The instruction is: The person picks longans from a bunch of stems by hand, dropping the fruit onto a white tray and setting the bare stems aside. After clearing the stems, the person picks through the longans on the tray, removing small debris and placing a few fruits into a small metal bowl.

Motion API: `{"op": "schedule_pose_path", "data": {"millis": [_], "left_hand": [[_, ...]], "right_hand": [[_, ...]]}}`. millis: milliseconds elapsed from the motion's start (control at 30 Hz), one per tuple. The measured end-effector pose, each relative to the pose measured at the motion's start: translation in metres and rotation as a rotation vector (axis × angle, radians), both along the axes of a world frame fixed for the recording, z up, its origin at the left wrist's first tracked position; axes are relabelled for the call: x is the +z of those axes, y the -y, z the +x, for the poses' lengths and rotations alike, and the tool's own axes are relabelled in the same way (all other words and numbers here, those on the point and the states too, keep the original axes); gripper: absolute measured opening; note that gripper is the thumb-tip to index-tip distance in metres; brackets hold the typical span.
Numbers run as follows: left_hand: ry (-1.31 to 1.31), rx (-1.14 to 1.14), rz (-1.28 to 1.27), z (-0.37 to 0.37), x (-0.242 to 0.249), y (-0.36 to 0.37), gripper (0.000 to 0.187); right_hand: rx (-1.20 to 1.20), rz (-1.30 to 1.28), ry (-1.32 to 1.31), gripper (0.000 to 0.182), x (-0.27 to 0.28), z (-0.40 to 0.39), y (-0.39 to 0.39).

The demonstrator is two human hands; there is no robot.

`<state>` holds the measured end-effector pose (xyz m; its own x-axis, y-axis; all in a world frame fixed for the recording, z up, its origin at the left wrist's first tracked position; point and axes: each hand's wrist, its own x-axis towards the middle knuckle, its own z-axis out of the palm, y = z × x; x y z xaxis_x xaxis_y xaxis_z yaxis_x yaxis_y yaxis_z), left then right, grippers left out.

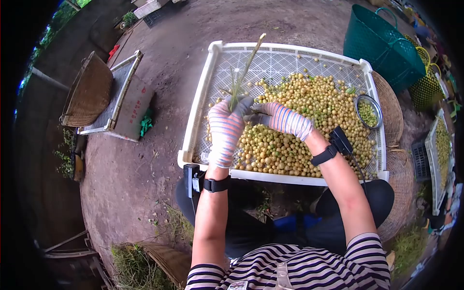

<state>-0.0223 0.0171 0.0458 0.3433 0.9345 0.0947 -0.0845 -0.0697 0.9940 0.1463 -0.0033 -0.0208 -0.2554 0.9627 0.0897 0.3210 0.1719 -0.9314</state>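
Observation:
My left hand, in a striped glove with grey fingertips, is closed around a bunch of thin green stems. A thicker bare twig rises from the bunch towards the tray's far rim. My right hand, gloved the same way, has its fingers pinched together close beside the left fingertips. Whatever lies between the right fingers is hidden. Both hands are above a white mesh tray holding a heap of small round yellow-green fruits.
A metal bowl of greener fruits rests at the tray's right side. Green and yellow-black woven baskets stand beyond. On the left, a brown basket leans by a crate. Stripped stems lie at lower left.

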Motion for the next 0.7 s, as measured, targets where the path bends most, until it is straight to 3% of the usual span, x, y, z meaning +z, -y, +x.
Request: {"op": "schedule_pose_path", "data": {"millis": [100,267,367,400,500,533,633,700], "left_hand": [[0.037,0.046,0.021,0.002,-0.01,0.0,0.017],[-0.055,0.07,-0.015,0.001,0.001,0.003,0.018],[-0.014,0.041,-0.049,0.004,-0.005,0.002,0.014],[-0.047,0.019,-0.008,0.004,-0.006,0.002,0.014],[0.011,0.074,-0.01,0.008,0.0,0.006,0.014],[0.052,0.079,-0.084,0.007,0.002,0.006,0.013],[0.014,0.088,0.071,0.009,-0.01,0.003,0.018],[-0.01,0.111,0.046,0.008,-0.012,0.005,0.016]], "right_hand": [[-0.076,0.006,0.099,0.031,-0.003,0.001,0.006],[-0.107,-0.081,0.562,0.035,0.029,0.005,0.014],[-0.065,0.026,0.252,0.04,0.008,0.012,0.007],[-0.132,-0.133,0.246,0.032,0.007,0.01,0.004],[-0.057,-0.002,0.053,0.025,-0.008,0.005,0.0],[-0.026,-0.061,0.064,0.022,-0.003,0.006,0.005],[-0.059,-0.125,0.007,0.023,-0.01,0.007,0.0],[-0.134,-0.202,0.298,0.028,-0.009,0.01,-0.004]]}}
